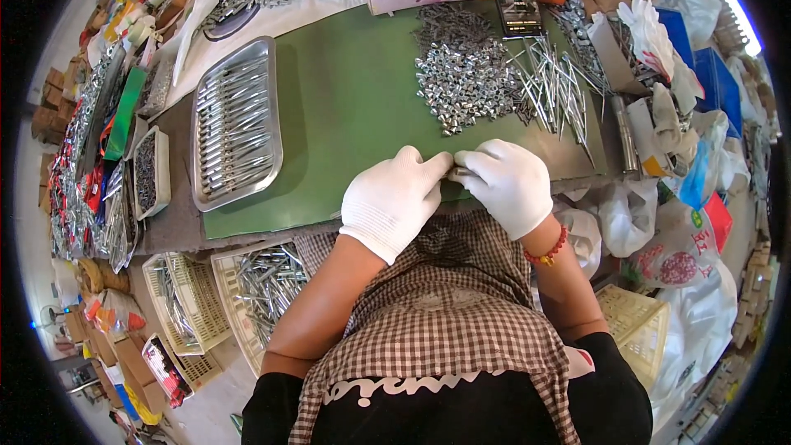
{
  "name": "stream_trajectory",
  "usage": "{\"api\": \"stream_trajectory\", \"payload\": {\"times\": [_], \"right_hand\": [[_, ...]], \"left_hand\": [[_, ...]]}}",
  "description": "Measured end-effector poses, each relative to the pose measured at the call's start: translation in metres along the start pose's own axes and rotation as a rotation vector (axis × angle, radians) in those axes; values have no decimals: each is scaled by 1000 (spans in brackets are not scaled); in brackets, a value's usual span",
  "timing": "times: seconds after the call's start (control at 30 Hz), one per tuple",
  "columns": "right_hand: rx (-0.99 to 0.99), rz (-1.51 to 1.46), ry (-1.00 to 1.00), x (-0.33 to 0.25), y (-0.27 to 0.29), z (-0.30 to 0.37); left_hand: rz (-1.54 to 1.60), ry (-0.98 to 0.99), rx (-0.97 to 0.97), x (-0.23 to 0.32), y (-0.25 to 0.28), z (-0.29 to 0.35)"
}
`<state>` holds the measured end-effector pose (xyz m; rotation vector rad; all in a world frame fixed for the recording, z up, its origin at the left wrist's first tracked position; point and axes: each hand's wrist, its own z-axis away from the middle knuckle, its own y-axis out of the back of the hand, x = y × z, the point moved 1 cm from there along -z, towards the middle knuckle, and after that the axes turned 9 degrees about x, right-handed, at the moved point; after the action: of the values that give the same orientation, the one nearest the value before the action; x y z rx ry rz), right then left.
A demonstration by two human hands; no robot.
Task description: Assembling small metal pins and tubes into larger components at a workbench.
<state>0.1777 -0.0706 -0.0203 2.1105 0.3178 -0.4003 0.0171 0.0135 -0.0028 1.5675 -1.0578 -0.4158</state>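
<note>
My left hand (392, 198) and my right hand (509, 185), both in white knit gloves, meet at the near edge of the green work mat (346, 91). Their fingertips are pinched together around something small, mostly hidden by the gloves; a bit of dark metal shows at the right fingertips. Beyond my hands lies a heap of small shiny metal pieces (461, 86), with a pile of darker small parts (453, 26) behind it. Long thin metal rods (560, 86) are scattered to the right of the heap. On the left, a metal tray (277, 128) carries a row of slim silver assemblies.
A pink box (381, 2) of metal parts stands at the back. At the left edge sits a small bin (162, 169) of dark pieces. Cream plastic baskets (221, 268) of metal parts are below the table's left side. Plastic bags (626, 218) crowd the right.
</note>
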Motion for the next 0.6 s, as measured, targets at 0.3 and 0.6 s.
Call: {"api": "stream_trajectory", "payload": {"times": [0.3, 0.6], "right_hand": [[168, -61, -329, 28, 10, -14], [120, 129, -361, 20, 1, -32]], "left_hand": [[-3, -13, 12, -1, -2, 1], [-7, -12, 34, -2, -3, 4]]}}
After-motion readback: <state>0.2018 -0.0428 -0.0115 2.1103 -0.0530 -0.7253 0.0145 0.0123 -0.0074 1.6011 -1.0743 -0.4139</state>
